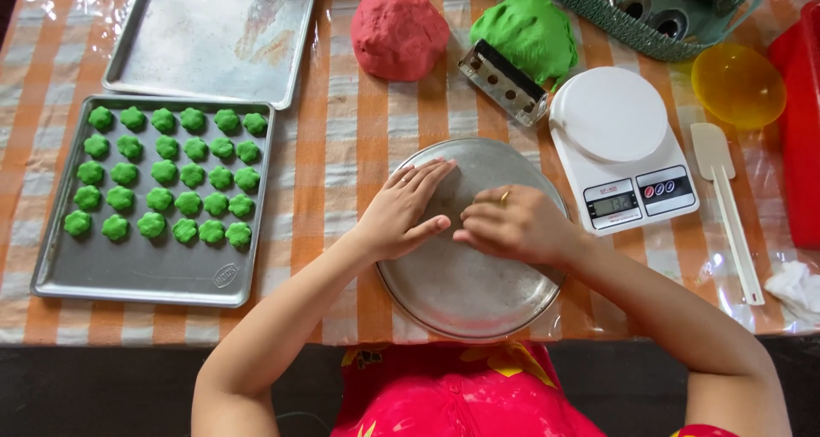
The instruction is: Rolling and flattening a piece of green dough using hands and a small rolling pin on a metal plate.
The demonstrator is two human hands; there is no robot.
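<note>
Resting over a round metal pan (461, 292), both hands meet near its middle on the counter (342, 146), which wears an orange-and-white striped cloth under clear plastic. The left hand (401, 211) lies flat and open, fingers stretched toward the far rim, thumb pointing right; its grip holds nothing that I can see. The right hand (512, 225) is curled, knuckles up, fingers folded under, and I cannot tell whether anything sits inside that grip. A ring shows on one finger. The thumb of the left hand nearly touches the curled fingers of the right.

Left of the pan sits a rectangular baking tray (128, 270) holding rows of small green dough pieces (166, 174), flower-shaped, set apart from one another. Beyond it lies a second baking sheet (213, 35). On the far side, a red dough ball (399, 31) rests beside a green dough lump (530, 29), with a metal scraper (504, 82) leaning against the green one. Right of the pan stands a white kitchen scale (619, 146), then a white spatula (726, 206), a yellow bowl (737, 85) and a crumpled tissue (794, 287). A green basket (615, 23) with metal moulds sits at the far right.
</note>
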